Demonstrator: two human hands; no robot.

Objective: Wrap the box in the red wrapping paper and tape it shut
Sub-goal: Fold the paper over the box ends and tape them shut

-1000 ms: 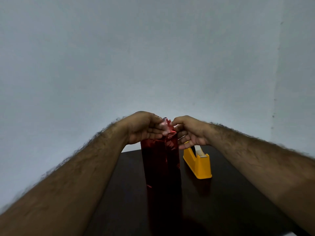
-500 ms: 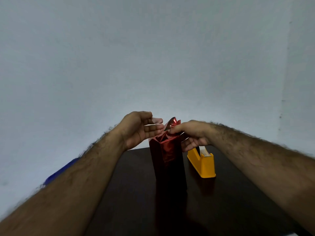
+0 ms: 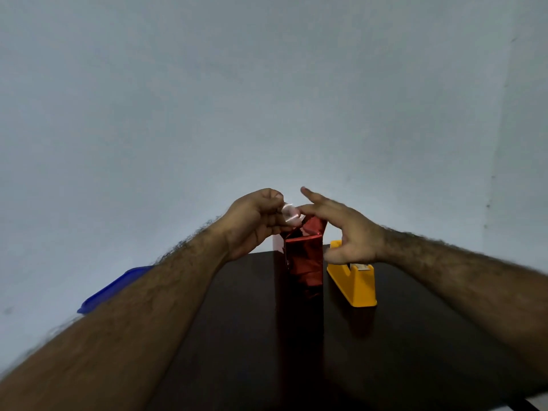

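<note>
A: Standing on end between the two hands, the box (image 3: 304,262) is upright on the dark table (image 3: 415,351), already sheathed in the red wrapping paper (image 3: 305,253). Top end not closed: flaps stick up loose under the fingers.

B: Left hand (image 3: 252,223)?

A: Fingers curled, pinching a small clear, shiny piece, probably tape (image 3: 289,213), at fingertip level just above the box's top left corner. Judgement: the strip is held ready so it can go down as soon as the flap is flat.

B: And the right hand (image 3: 347,232)?

A: Spread wide, fingers straight, gripping nothing. One fingertip reaches across the top toward the tape piece and seems to touch the raised flap; contact cannot be confirmed. Thumb hangs down on the box's right side. Judgement: it is there to press the fold down and steady the tall box, which would tip easily.

B: Anything else near?

A: Yellow tape dispenser (image 3: 353,280), just beyond and below the right hand, beside the box, apart from it. Sensible spot: one short reach for more tape. Blue flat object (image 3: 115,287) outside the left forearm, partly hidden, identity unclear.

B: Stage?

A: Judged late: body wrapped, top end being folded and taped. Risk: foil flap springs back before the tape bites.
</note>
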